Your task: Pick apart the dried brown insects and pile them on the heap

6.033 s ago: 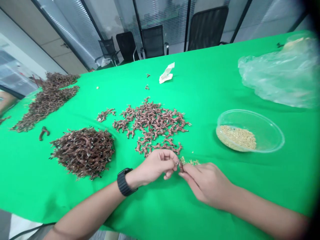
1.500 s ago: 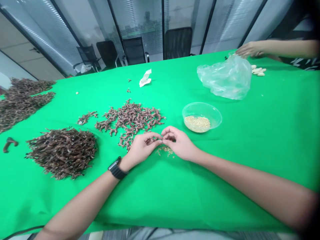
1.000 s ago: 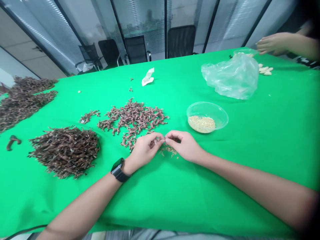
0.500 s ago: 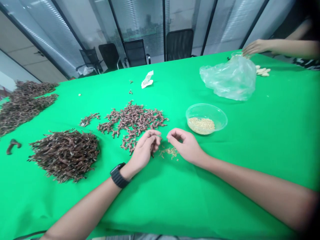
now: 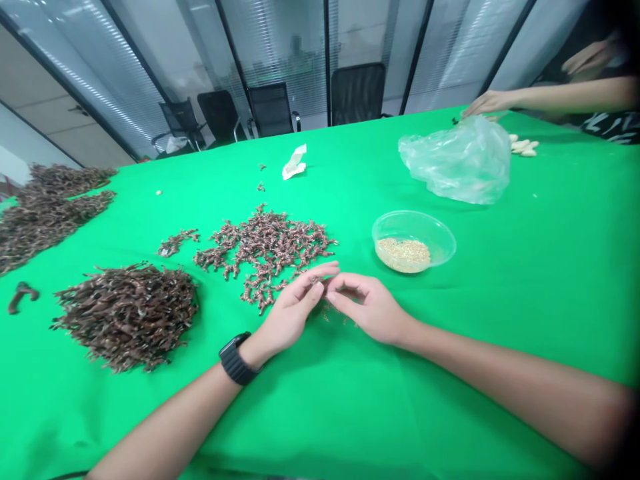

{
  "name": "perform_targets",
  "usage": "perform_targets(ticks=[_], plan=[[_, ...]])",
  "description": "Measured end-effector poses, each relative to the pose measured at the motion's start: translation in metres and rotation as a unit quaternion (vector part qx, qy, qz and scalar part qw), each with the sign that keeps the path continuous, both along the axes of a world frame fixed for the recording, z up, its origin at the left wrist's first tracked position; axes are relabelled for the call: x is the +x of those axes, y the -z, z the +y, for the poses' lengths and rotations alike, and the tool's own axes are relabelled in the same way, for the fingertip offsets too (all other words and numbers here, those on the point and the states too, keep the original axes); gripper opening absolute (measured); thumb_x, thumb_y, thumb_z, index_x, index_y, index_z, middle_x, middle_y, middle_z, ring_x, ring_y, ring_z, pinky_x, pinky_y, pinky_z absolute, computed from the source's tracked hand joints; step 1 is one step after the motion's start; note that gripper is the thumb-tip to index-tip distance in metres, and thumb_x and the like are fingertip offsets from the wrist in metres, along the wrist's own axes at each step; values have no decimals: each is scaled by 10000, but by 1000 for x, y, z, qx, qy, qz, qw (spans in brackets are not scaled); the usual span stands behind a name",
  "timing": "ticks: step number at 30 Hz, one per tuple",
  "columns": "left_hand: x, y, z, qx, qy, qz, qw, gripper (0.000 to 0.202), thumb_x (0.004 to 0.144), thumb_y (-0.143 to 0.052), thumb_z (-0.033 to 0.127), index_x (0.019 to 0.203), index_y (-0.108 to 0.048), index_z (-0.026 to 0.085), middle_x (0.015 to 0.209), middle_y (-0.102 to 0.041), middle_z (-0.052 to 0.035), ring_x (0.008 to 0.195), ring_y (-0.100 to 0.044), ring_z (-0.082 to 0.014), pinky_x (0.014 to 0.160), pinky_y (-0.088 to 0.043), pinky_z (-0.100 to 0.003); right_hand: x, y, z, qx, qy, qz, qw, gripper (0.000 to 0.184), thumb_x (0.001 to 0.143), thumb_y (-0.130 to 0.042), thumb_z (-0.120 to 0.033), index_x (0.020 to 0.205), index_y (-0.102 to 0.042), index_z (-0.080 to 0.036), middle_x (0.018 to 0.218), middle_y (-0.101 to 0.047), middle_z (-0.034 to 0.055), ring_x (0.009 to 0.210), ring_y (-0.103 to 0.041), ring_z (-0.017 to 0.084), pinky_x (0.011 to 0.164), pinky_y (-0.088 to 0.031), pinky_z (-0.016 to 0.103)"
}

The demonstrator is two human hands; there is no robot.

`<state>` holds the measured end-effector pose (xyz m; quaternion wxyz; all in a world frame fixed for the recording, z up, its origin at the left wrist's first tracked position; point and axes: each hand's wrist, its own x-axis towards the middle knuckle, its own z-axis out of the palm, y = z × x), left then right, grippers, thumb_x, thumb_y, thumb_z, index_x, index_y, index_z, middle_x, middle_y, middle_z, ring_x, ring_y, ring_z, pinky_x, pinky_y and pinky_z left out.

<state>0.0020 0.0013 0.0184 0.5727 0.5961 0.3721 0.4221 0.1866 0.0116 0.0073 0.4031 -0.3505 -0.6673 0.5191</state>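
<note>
The left hand [image 5: 293, 310] and right hand [image 5: 370, 308] are hovering almost fingertip to fingertip, fingers half curled — whether they are pinching anything, I cannot tell — over scattered tiny golden seeds [image 5: 334, 315], just near of reddish-brown dried sprigs [image 5: 265, 257] and left of a clear plastic bowl [image 5: 440, 230].

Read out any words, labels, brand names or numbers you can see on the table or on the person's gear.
No readable text shows anywhere in this view.
The black smartwatch: its face shows nothing legible.
The crumpled white paper: too small and blurred to tell whether it bears print.
The clear plastic bag: no legible print.
The clear plastic bowl: no legible marks.
</note>
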Motion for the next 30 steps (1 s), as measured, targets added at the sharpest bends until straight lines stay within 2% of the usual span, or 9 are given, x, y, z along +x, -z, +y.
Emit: perform_targets(ticks=[3, 8, 10, 12, 18, 21, 24, 26, 30], plan=[[1, 2, 1, -17, -26, -1, 1000, 402, 981, -598, 427, 1323, -659, 225, 1342, -669, -114, 1234, -626, -237, 1115, -446, -379, 0, 1, 0, 4, 3, 10, 1000, 187, 968, -581, -333, 875, -653, -187, 837, -643, 20, 787, -573, 155, 750, -481, 280], [2, 3, 4, -19, -94, 62, 993, 306, 893, -703, 458, 972, -773, 171, 1072, -762, -96, 980, -703, -236, 915, -557, -346, -2, 4, -2, -12, 25, 5, 1000, 181, 962, -598, -357, 917, -662, -193, 869, -677, 27, 782, -603, 164, 731, -500, 284], [2, 3, 5, -34, -102, 62, 992, 307, 858, -736, 467, 915, -773, 167, 1005, -767, -83, 895, -711, -223, 849, -581, -338, -3, 6, -2, -22, 31, 15, 999, 174, 959, -605, -358, 921, -657, -197, 883, -689, 27, 786, -624, 164, 718, -507, 280], [2, 3, 4, -47, -100, 51, 993, 307, 841, -755, 466, 916, -769, 168, 989, -764, -74, 870, -715, -213, 834, -595, -333, -3, 7, -2, -27, 39, 24, 999, 173, 958, -609, -359, 907, -651, -199, 881, -695, 26, 791, -640, 164, 719, -517, 277], [4, 6, 1, -63, -61, 9, 996, 287, 877, -732, 424, 1008, -754, 169, 1100, -753, -81, 940, -728, -206, 900, -600, -335, -2, 12, 2, -25, 69, 22, 997, 181, 972, -592, -368, 939, -654, -201, 895, -707, 35, 815, -661, 175, 718, -529, 286], [5, 6, -1, -68, -82, 18, 994, 306, 869, -743, 417, 1036, -744, 159, 1032, -766, -85, 866, -742, -195, 849, -616, -323, 0, 8, 4, 22, 113, -26, 993, 164, 979, -578, -342, 932, -656, -206, 874, -693, 32, 784, -646, 169, 670, -499, 278], [5, 5, -2, -65, -95, 45, 992, 341, 865, -746, 415, 1074, -731, 146, 907, -773, -83, 742, -734, -182, 718, -617, -291, 3, 1, 4, 104, 141, -81, 981, 148, 978, -567, -286, 885, -648, -205, 833, -658, 25, 739, -601, 153, 665, -467, 281], [4, 4, -3, -50, -93, 66, 992, 332, 877, -733, 408, 1071, -730, 138, 810, -764, -73, 682, -716, -172, 651, -597, -268, 5, -2, 4, 146, 138, -106, 974, 140, 976, -562, -258, 871, -636, -202, 796, -631, 19, 703, -571, 146, 653, -445, 281], [3, 5, -3, -25, -78, 91, 992, 329, 896, -706, 391, 1081, -734, 121, 698, -740, -55, 622, -687, -159, 624, -572, -253, 6, -2, 3, 198, 113, -136, 964, 123, 978, -552, -250, 893, -626, -200, 795, -612, 22, 691, -551, 143, 651, -432, 280]])
